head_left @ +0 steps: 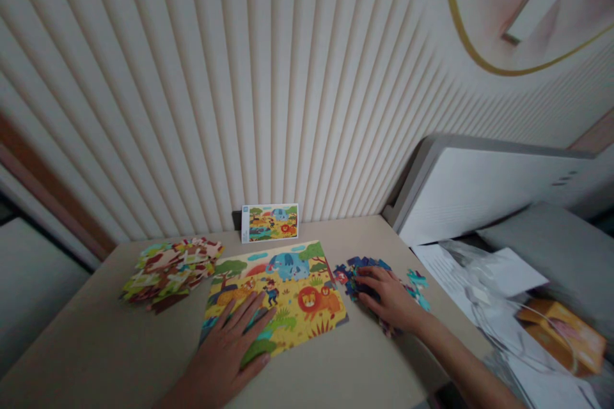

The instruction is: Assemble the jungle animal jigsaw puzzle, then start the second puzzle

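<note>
The table (119, 345) ends against the ribbed wall (297, 77), and its right edge runs near the teal pieces (417, 279). The animal picture (290, 291) lies mid-table, the left hand (231, 335) flat on it, fingers spread. The right hand (391, 297) bends over the blue pile (368, 262); whether it pinches any, I can't tell. A mixed pile (167, 268) crowds the left, a small card (271, 222) the back.

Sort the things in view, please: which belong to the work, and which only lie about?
Work, apparently: large picture under the left hand; blue puzzle pieces at the right hand; green-brown pieces; small picture card.

Lying about: orange box; papers.
</note>
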Motion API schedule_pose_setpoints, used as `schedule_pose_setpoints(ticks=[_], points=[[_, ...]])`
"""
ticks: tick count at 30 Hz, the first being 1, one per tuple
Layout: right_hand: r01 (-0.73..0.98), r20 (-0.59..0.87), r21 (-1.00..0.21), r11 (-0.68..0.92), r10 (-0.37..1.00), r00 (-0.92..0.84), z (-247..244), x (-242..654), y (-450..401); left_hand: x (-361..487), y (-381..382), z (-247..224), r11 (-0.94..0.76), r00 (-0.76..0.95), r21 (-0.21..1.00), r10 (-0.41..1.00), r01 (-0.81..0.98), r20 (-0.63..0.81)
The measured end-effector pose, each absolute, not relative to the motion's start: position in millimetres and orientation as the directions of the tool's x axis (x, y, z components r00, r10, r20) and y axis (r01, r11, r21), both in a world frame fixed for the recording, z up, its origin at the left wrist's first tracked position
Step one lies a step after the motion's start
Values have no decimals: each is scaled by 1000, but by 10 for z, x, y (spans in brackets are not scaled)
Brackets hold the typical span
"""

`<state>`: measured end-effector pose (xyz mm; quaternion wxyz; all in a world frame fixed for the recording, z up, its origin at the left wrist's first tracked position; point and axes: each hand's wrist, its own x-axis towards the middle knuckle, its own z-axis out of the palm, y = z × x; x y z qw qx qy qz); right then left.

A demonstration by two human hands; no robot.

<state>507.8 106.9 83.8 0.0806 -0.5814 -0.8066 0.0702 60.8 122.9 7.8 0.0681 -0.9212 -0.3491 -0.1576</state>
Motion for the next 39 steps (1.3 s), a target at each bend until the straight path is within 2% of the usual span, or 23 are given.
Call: schedule_pose_setpoints(ticks=[3,11,33,39], points=[[919,57,-207,336,942,-331,848,4979,1215,612,1233,82,-744,701,13,636,668,323],[901,-71,-238,363,918,-389,580,4984,1308,607,1227,58,-718,687,59,684,694,247],[796,32,-335,504,851,-524,640,5161,988,611,1366,55,-713,685,36,686,701,243],[757,51,-347,554,817,-574,681,5195,975,621,1411,52,-703,685,28,700,710,201]])
